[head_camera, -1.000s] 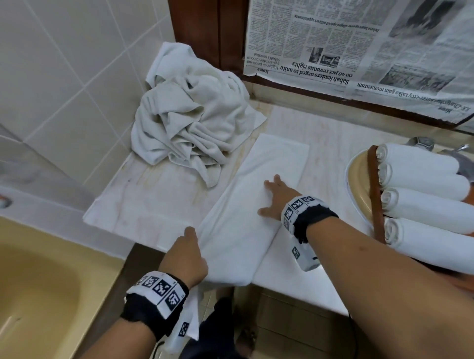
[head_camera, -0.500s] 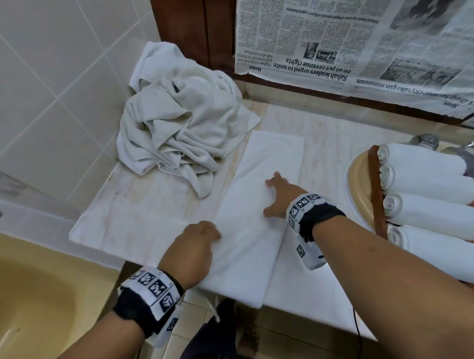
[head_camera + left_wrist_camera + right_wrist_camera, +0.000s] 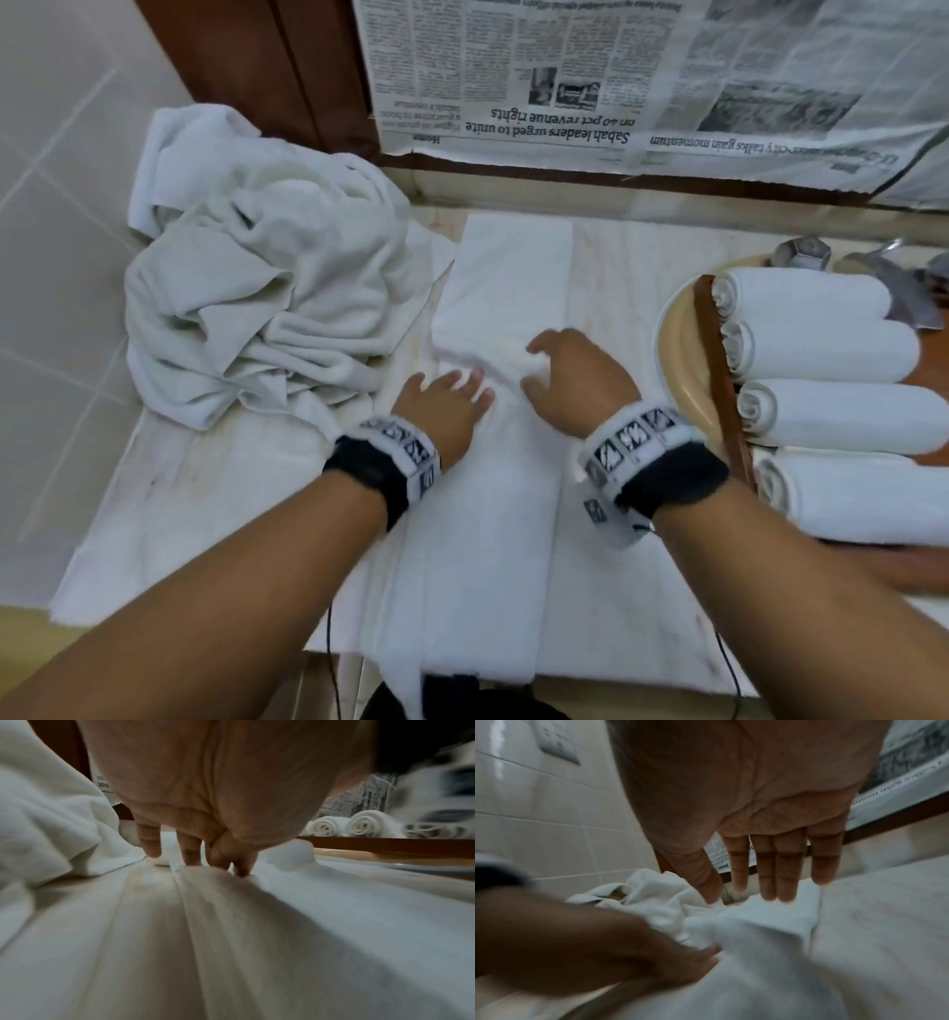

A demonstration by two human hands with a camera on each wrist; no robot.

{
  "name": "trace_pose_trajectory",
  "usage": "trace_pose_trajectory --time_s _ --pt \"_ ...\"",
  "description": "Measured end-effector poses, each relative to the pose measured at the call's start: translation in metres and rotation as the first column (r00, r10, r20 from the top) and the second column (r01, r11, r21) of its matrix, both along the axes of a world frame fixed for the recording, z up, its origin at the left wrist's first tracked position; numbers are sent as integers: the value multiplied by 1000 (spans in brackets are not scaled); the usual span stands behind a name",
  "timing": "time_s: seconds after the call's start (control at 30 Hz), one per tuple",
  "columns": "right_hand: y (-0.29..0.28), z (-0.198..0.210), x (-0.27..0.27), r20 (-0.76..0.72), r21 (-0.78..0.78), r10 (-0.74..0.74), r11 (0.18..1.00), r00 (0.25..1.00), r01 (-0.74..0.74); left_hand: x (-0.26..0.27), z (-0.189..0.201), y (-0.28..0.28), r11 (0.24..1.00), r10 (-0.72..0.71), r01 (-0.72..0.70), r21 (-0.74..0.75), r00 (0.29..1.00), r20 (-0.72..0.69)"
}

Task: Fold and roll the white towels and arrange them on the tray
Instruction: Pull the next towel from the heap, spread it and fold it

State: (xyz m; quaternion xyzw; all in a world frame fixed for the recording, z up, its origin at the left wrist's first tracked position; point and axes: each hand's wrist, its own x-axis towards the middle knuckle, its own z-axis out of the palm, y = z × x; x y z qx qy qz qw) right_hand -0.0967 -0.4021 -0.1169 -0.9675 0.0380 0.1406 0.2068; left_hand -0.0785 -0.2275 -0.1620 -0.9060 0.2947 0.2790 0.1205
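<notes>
A long folded white towel (image 3: 506, 288) lies lengthwise on the marble counter (image 3: 231, 488), its near end hanging over the front edge. My left hand (image 3: 457, 390) presses on its left side with straight, spread fingers (image 3: 191, 854). My right hand (image 3: 544, 360) is beside it, fingers (image 3: 767, 874) straight and just over the cloth (image 3: 757, 943), thumb touching it. The towel is bunched into a ridge between the hands. Several rolled white towels (image 3: 821, 354) lie side by side on the wooden tray (image 3: 719, 380) to the right.
A crumpled pile of white towels (image 3: 257, 308) fills the counter's back left corner. The tray rests over a beige basin (image 3: 667, 334) with metal taps (image 3: 801, 252) behind. Newspaper (image 3: 565, 77) covers the wall behind. Tiled wall stands on the left.
My left hand has moved from the towel's near left edge up to its middle, beside the right hand. The cloth has bunched up between them. The right hand lifted slightly.
</notes>
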Motion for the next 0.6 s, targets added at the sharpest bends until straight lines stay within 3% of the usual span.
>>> trace_pose_trajectory --time_s 0.07,0.17,0.33,0.43,0.53,0.6 --pt "9 2 -32 -47 -7 60 998 997 -60 38 -4 -12 1000 0 0 23 1000 -4" --pt "25 -11 -73 -264 -77 226 964 938 -254 92 -11 -28 1000 -1 1 17 1000 7" --pt "23 -36 -66 -314 -168 198 951 929 -260 135 7 -51 998 -57 57 22 998 26" --pt "15 -38 -40 -348 -192 186 945 919 -264 109 10 -40 970 48 -19 -242 992 113" --pt "3 -38 -22 -384 -203 190 938 904 -283 42 8 -7 778 174 -88 -622 982 78" --pt "-3 -40 -12 -398 -195 202 934 895 -298 -4 6 17 730 154 -28 -683 980 125"
